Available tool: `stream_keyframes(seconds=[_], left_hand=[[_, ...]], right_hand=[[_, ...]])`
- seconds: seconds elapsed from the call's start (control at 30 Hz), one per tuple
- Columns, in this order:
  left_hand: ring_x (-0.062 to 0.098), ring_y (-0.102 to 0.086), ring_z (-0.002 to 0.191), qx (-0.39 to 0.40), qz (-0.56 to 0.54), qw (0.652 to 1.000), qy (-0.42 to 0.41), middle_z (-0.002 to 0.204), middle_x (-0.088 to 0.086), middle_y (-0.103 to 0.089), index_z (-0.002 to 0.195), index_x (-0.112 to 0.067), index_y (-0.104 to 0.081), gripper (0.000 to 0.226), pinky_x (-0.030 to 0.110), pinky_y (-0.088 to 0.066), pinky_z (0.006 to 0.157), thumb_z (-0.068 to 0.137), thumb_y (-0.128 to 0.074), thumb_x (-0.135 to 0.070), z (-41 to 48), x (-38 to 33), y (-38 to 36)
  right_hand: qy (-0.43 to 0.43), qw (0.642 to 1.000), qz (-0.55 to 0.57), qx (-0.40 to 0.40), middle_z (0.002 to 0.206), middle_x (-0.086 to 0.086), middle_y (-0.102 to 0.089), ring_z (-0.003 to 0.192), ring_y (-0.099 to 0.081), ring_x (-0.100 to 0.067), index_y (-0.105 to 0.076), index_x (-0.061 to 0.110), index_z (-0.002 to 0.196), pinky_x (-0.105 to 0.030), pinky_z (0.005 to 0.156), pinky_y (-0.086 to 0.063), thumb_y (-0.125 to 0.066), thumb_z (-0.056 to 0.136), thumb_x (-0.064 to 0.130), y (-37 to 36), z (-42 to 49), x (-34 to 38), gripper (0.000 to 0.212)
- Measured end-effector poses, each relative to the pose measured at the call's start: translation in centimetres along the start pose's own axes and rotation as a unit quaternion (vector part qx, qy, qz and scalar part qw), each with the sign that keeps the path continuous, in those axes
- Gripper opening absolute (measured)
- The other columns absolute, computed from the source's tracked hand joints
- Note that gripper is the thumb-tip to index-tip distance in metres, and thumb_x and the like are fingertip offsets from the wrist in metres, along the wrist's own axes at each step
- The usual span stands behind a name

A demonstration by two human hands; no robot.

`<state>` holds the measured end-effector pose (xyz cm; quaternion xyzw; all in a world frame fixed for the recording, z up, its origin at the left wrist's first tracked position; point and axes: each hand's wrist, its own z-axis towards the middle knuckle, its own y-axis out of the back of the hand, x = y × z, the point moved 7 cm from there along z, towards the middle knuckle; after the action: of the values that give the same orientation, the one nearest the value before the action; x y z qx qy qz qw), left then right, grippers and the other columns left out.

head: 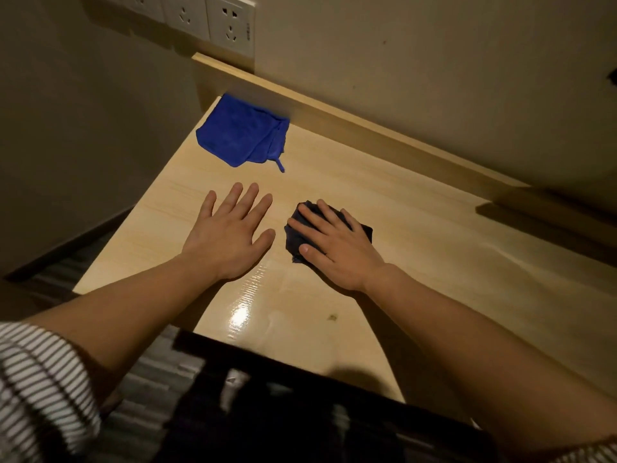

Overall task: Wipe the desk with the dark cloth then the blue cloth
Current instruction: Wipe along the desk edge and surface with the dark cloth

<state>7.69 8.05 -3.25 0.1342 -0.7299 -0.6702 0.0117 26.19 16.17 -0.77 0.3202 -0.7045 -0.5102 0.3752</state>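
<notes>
A light wooden desk [417, 262] fills the middle of the view. My right hand [337, 243] presses flat on a bunched dark cloth [293, 235], which shows around my fingers and thumb. My left hand [230, 232] lies flat on the bare desk just left of it, fingers spread, holding nothing. A folded blue cloth [242, 133] with a small loop lies at the far left corner of the desk, against the raised back ledge, apart from both hands.
A raised wooden ledge [367, 128] runs along the back of the desk below the wall. White wall sockets [213, 18] sit above the left corner. A dark chair back [300, 396] stands at the near edge. The desk's left edge drops to striped carpet [66, 275].
</notes>
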Motion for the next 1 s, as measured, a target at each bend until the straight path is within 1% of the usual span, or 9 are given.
stream_keyframes(seconds=[0.23,0.5,0.6,0.67,0.73,0.8,0.87,0.93,1.0], left_hand=[[0.026,0.008,0.165,0.003,-0.005,1.0,-0.008,0.18,0.0,0.005,0.17,-0.034,0.002,0.077,0.06,0.003,0.129,0.102,0.001,-0.07,-0.1,-0.2,0.2],[0.029,0.005,0.166,0.001,-0.006,1.0,-0.019,0.18,0.002,0.002,0.17,-0.033,-0.002,0.078,0.062,0.001,0.128,0.102,-0.001,-0.07,0.0,-0.1,0.2],[0.03,0.005,0.165,0.004,-0.003,1.0,-0.023,0.18,0.003,0.002,0.17,-0.032,-0.002,0.079,0.063,0.0,0.128,0.101,0.0,-0.07,0.0,-0.1,0.4],[0.03,0.005,0.165,0.006,-0.001,1.0,-0.024,0.18,0.004,0.002,0.171,-0.031,-0.002,0.079,0.063,0.0,0.128,0.102,-0.001,-0.069,-0.1,-0.1,0.5],[0.031,0.006,0.165,0.012,-0.001,1.0,-0.025,0.18,0.004,0.002,0.171,-0.03,-0.002,0.076,0.064,0.0,0.129,0.105,-0.005,-0.068,-0.2,-0.2,0.6],[0.031,0.007,0.165,0.022,-0.01,0.999,-0.031,0.18,0.004,0.004,0.171,-0.03,-0.002,0.073,0.064,0.001,0.129,0.107,-0.009,-0.066,-0.4,-0.2,0.9],[0.031,0.008,0.165,0.022,-0.017,0.998,-0.051,0.18,0.003,0.005,0.17,-0.032,-0.003,0.071,0.064,0.002,0.129,0.108,-0.012,-0.065,-0.6,-0.7,1.4],[0.03,0.008,0.165,0.014,-0.022,0.997,-0.074,0.18,0.002,0.004,0.17,-0.033,-0.004,0.07,0.063,0.002,0.129,0.108,-0.013,-0.063,-0.8,-1.9,1.8],[0.029,0.007,0.165,0.012,-0.041,0.996,-0.08,0.18,0.002,0.003,0.17,-0.033,-0.005,0.068,0.062,0.002,0.129,0.109,-0.014,-0.061,-0.6,-3.8,2.1]], right_hand=[[-0.012,1.0,0.023,0.009,0.173,0.016,0.0,0.157,0.017,-0.009,-0.011,0.045,0.163,-0.046,0.126,0.006,-0.011,0.108,0.058,-1.9,-4.5,5.3,0.057],[0.0,0.998,0.06,0.014,0.173,0.016,-0.005,0.158,0.014,-0.008,-0.019,0.043,0.163,-0.045,0.126,0.003,-0.023,0.112,0.048,-3.6,-8.4,10.5,0.052],[-0.005,0.992,0.125,0.0,0.171,0.017,-0.015,0.159,0.005,-0.006,-0.031,0.038,0.161,-0.045,0.125,-0.004,-0.032,0.113,0.04,-4.0,-9.6,12.2,0.048],[-0.022,0.98,0.195,-0.027,0.168,0.013,-0.029,0.159,-0.01,-0.008,-0.042,0.03,0.157,-0.048,0.122,-0.015,-0.039,0.112,0.033,-3.9,-10.5,13.1,0.045],[-0.048,0.967,0.246,-0.049,0.163,0.005,-0.043,0.156,-0.024,-0.011,-0.048,0.023,0.154,-0.05,0.12,-0.024,-0.043,0.111,0.028,-3.8,-11.3,13.8,0.043],[-0.084,0.943,0.315,-0.064,0.153,-0.005,-0.056,0.147,-0.042,-0.015,-0.054,0.019,0.149,-0.05,0.117,-0.032,-0.043,0.111,0.026,-3.6,-12.4,13.9,0.04],[-0.129,0.902,0.404,-0.08,0.133,-0.01,-0.069,0.127,-0.061,-0.022,-0.063,0.013,0.137,-0.048,0.11,-0.043,-0.043,0.113,0.025,-3.1,-13.5,13.4,0.034],[-0.163,0.868,0.456,-0.103,0.116,-0.006,-0.076,0.109,-0.069,-0.021,-0.068,0.009,0.124,-0.04,0.098,-0.053,-0.044,0.113,0.023,-1.8,-14.1,12.3,0.03],[-0.179,0.847,0.481,-0.139,0.096,0.008,-0.078,0.087,-0.07,-0.005,-0.07,0.013,0.111,-0.021,0.079,-0.052,-0.046,0.112,0.02,0.1,-14.3,10.3,0.025]])
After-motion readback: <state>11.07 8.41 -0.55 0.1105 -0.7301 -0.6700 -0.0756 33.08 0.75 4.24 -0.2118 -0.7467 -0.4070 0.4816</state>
